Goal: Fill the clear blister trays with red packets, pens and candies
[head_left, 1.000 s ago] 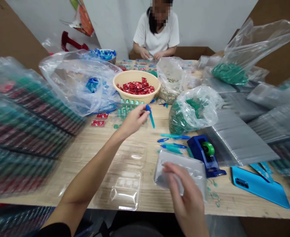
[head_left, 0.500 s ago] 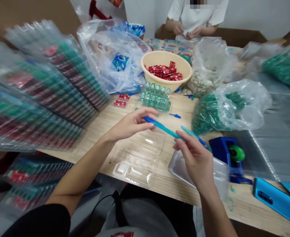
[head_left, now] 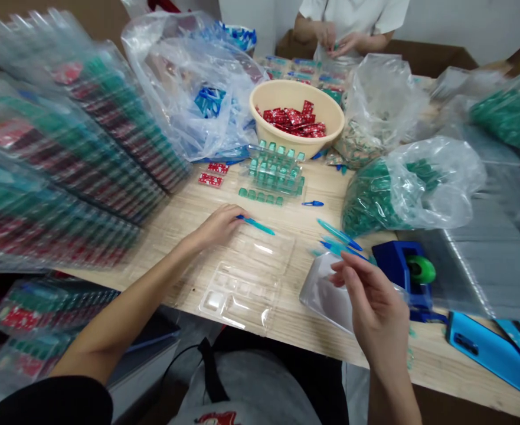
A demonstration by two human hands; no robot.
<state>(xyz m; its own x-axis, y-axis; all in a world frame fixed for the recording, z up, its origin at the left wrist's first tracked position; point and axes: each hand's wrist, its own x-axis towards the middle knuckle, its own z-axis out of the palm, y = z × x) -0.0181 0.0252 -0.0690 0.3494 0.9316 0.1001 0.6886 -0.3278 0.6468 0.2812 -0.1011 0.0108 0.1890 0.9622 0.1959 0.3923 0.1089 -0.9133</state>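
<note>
My left hand (head_left: 222, 224) is closed on the blue end of a slim turquoise pen (head_left: 258, 225), held low at the far part of a clear plastic blister tray (head_left: 242, 295). The tray lies open on the table, its moulded hollows bare. My right hand (head_left: 372, 295) hovers above a stack of clear plastic sheets (head_left: 326, 289), fingers loosely bent and apart, with nothing visible in them. Just beyond that hand lie several more turquoise-and-blue pens (head_left: 339, 234). A small blue clip-like piece (head_left: 313, 203) rests farther back.
Green strips of small cups (head_left: 275, 171), red packets (head_left: 210, 180) and a cream basin (head_left: 296, 88) of red packets stand ahead. Filled trays (head_left: 87, 153) are stacked left. Right are a bag of green pieces (head_left: 375, 198), a tape dispenser (head_left: 395, 265) and a blue phone (head_left: 494, 357). A co-worker (head_left: 352, 23) sits opposite.
My left hand has moved left and down towards the tray with the pen. My right hand has let go of the pen and drawn back to the right.
</note>
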